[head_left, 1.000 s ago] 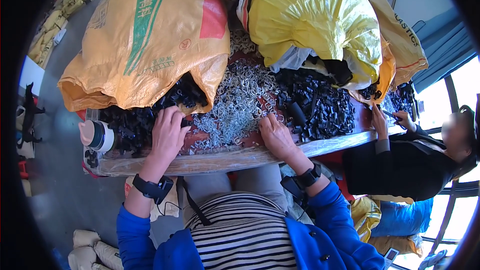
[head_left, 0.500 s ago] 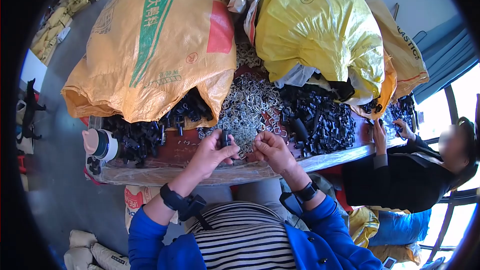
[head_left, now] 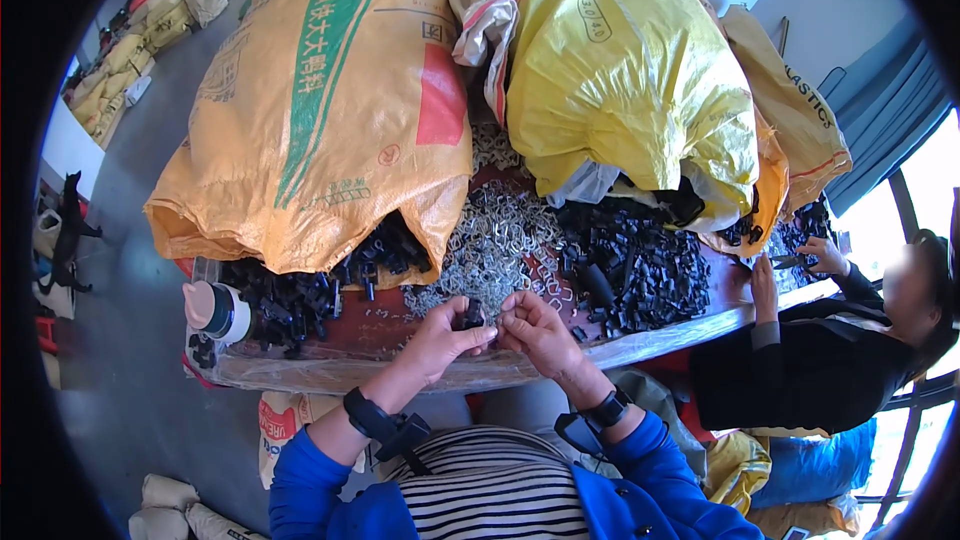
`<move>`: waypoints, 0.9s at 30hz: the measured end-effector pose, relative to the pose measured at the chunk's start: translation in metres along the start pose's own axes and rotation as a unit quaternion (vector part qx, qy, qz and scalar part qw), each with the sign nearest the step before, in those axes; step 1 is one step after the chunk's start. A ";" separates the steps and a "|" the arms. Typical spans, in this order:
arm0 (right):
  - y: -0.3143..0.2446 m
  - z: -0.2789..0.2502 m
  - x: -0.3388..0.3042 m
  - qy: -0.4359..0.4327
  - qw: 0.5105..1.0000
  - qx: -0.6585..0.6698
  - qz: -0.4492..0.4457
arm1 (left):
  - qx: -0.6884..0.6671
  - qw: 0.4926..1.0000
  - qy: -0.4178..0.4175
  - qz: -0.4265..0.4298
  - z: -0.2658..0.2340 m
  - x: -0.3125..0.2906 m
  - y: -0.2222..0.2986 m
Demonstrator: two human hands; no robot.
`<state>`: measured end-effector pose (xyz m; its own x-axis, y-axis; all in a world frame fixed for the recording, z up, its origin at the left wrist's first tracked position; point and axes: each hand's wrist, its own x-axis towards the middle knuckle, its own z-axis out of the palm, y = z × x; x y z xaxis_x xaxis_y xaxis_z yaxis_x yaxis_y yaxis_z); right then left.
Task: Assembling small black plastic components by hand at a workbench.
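Note:
My left hand (head_left: 440,342) is closed around a small black plastic part (head_left: 473,313), which sticks up between thumb and fingers. Right beside it, my right hand (head_left: 538,333) is pinched, its fingertips meeting those of the left. What the right fingertips hold is too small to make out. Just beyond both hands spreads a heap of small silvery metal rings or buckles (head_left: 490,240). Black plastic parts lie heaped to the right (head_left: 645,275) and to the left (head_left: 285,302) on the reddish table (head_left: 380,325).
An orange woven sack (head_left: 260,150) and a yellow sack (head_left: 630,70) spill black parts onto the table. A white cup with a pink lid (head_left: 215,312) stands at the left edge. At the right, another person (head_left: 800,365) works with both hands over black parts.
My two hands have drawn together, so the fingertips now meet. The black part stays in my left hand. The whole scene sits lower in the picture. The co-worker's hands have shifted slightly.

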<state>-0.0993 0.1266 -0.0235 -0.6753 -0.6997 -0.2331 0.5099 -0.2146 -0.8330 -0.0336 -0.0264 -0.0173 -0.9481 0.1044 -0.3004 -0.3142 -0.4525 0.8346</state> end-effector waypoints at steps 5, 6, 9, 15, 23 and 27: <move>0.004 0.004 0.000 -0.002 1.000 -0.003 -0.001 | 0.119 0.990 0.056 0.048 0.000 0.006 -0.007; 0.004 0.004 0.000 0.001 1.000 -0.003 0.002 | 0.163 0.983 0.058 0.058 0.001 0.007 -0.007; 0.005 0.003 0.001 0.001 1.000 0.004 0.006 | 0.238 0.965 0.071 0.087 0.000 0.008 -0.007; 0.006 0.008 0.003 0.015 1.000 0.019 -0.003 | 0.268 0.951 0.102 0.115 -0.002 0.011 -0.012; 0.008 0.011 0.003 0.031 0.990 -0.120 -0.067 | 0.154 0.974 0.133 0.097 -0.002 0.013 -0.013; 0.009 0.011 0.001 0.045 0.959 -0.251 -0.127 | 0.162 0.972 0.145 0.091 -0.002 0.014 -0.014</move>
<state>-0.0902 0.1165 -0.0257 -0.7981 -0.6023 -0.0143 0.0173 0.0008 -0.9998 -0.0426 -0.0200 -0.0342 -0.9503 -0.2275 -0.2125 -0.1861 -0.1322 0.9736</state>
